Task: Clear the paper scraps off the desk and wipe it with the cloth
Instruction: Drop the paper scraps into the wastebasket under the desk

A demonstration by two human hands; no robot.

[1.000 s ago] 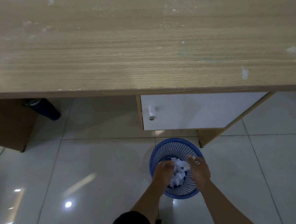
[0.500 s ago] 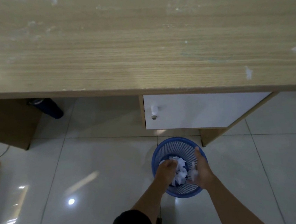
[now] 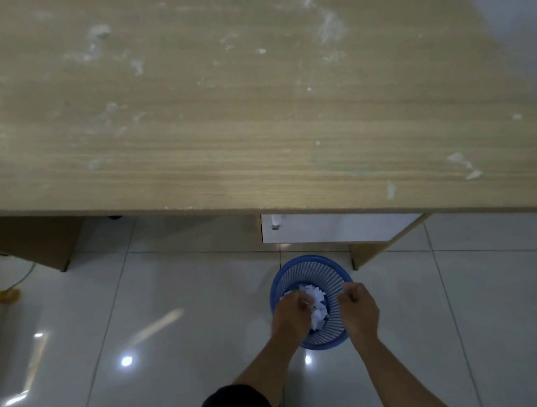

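Spreading across the whole upper part of the view, the wooden desk [image 3: 219,125] is serving as the landmark; its top is looking nearly bare of loose paper, though pale smears and a few white flecks are showing, with what may be scraps or stuck residue [image 3: 463,166] lying near its front right corner. Below the desk's front edge the tiled floor [image 3: 107,319] is lying open and glossy to the left, giving plenty of room for stepping back and rising. Under the desk's right end a white drawer front [image 3: 336,229] is facing the person. Just in front of that drawer, on the floor, a blue mesh basket [image 3: 313,265] is holding a heap of white paper scraps [image 3: 315,301]. The left hand [image 3: 292,316] is hanging over the basket's near rim with fingers curled down among the scraps; whether it is gripping any I cannot tell. The right hand [image 3: 359,309] is hovering at the basket's right rim, curled into a loose fist, nothing visibly held.

Judging from this, the clearing step is looking almost done, with the remaining flecks still needing a pass. The wiping is not yet begun, and no cloth is showing anywhere in view.
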